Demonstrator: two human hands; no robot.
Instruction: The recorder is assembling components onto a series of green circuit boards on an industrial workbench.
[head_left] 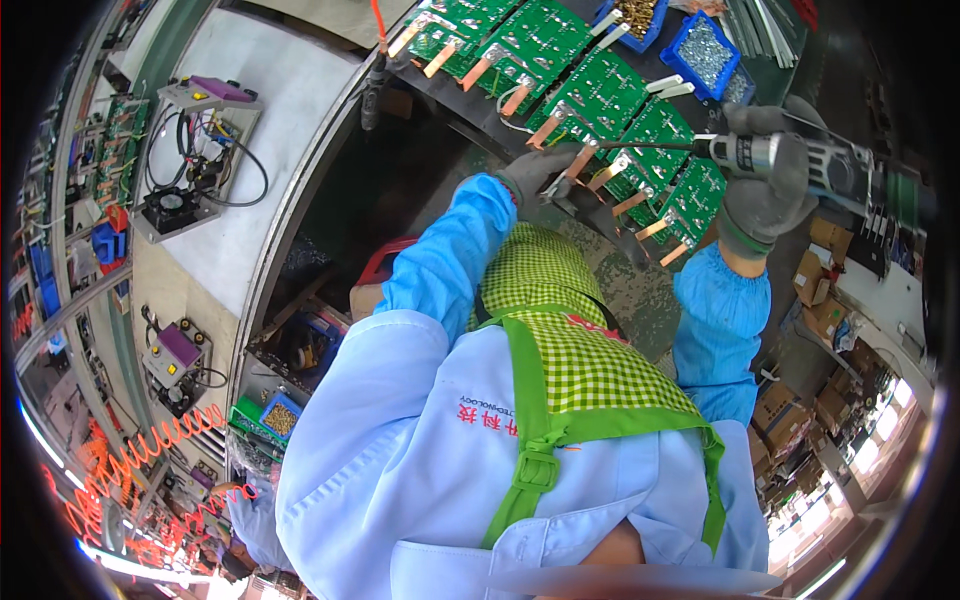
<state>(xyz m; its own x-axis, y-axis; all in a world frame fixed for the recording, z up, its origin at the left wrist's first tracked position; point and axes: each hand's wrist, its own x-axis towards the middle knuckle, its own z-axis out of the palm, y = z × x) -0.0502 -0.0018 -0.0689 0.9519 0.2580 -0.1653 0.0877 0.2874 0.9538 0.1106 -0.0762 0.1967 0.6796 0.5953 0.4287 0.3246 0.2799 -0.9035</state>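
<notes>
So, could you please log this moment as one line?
left hand: steadies copper tab | right hand: grips electric screwdriver, bit toward tab | green circuit boards in a row | blue screw bin behind

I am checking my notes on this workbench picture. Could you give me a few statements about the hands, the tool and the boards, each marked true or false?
1. The right hand grips a powered screwdriver. True.
2. Both hands are bare. False: both wear grey gloves, with blue sleeves behind them.
3. The left hand rests at a copper tab on the row of green circuit boards. True.
4. The blue bins beyond the boards are empty. False: they hold small metal parts.
5. The circuit boards are red. False: they are green, with copper tabs along one edge.
</notes>
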